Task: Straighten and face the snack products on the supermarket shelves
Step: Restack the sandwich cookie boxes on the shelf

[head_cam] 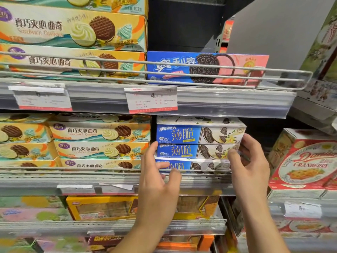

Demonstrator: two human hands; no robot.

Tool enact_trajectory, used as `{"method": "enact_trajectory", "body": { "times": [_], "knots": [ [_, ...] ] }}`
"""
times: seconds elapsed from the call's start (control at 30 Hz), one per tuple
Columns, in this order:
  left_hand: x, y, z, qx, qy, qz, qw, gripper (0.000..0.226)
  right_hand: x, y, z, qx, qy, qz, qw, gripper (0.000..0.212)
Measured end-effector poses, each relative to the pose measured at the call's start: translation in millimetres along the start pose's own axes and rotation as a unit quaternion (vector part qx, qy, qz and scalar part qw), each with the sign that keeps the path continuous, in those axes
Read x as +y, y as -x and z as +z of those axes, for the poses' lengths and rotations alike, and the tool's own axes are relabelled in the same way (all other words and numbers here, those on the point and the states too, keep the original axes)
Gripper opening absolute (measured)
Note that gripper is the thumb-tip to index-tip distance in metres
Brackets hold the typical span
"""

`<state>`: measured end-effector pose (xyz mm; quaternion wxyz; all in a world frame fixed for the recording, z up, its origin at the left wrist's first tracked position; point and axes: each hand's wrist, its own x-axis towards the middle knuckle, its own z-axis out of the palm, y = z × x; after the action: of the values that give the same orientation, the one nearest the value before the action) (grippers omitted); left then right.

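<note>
We see both hands at a stack of three blue-and-white Oreo thin boxes (198, 149) on the middle shelf (116, 181), behind its wire rail. The left hand (157, 178) has its fingers loosely spread, the fingertips (155, 145) against the left ends of the middle and lower boxes (nothing is clasped). The right hand (249, 161) cups the stack's right end, thumb (234, 156) on the front of the middle box, fingers bent round the side. Yellow sandwich cookie boxes (100, 143) sit just left of the stack; a red cranberry tin (302, 165) stands to its right.
</note>
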<state>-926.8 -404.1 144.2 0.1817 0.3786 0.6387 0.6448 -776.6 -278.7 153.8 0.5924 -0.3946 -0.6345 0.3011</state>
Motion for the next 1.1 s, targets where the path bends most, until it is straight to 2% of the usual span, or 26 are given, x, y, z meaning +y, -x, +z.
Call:
{"method": "enact_trajectory", "body": {
  "times": [0.3, 0.47, 0.57, 0.93, 1.1],
  "knots": [
    [-0.5, -13.9, -1.5, -0.025, -0.052, 0.051, 0.997, 0.072, 0.6, -3.2, -3.7, 0.022, -0.021, 0.014, 0.999, 0.033],
    [3.2, -17.0, -1.7, -0.027, -0.105, 0.067, 0.992, 0.071, 2.2, -0.8, -2.4, 0.021, -0.012, 0.020, 1.000, 0.037],
    [4.1, -17.1, -4.6, -0.018, -0.103, 0.074, 0.992, 0.079, 1.1, -0.1, -2.1, 0.025, -0.021, 0.027, 0.999, 0.038],
    [-1.4, -14.2, -8.9, -0.012, -0.133, 0.091, 0.987, 0.073, -1.0, 10.4, -0.1, 0.006, -0.021, 0.022, 1.000, 0.043],
    [-2.0, -11.1, -5.1, -0.005, -0.148, 0.098, 0.984, 0.078, -1.0, 13.9, -2.5, 0.002, -0.021, 0.024, 1.000, 0.045]
  ]
}}
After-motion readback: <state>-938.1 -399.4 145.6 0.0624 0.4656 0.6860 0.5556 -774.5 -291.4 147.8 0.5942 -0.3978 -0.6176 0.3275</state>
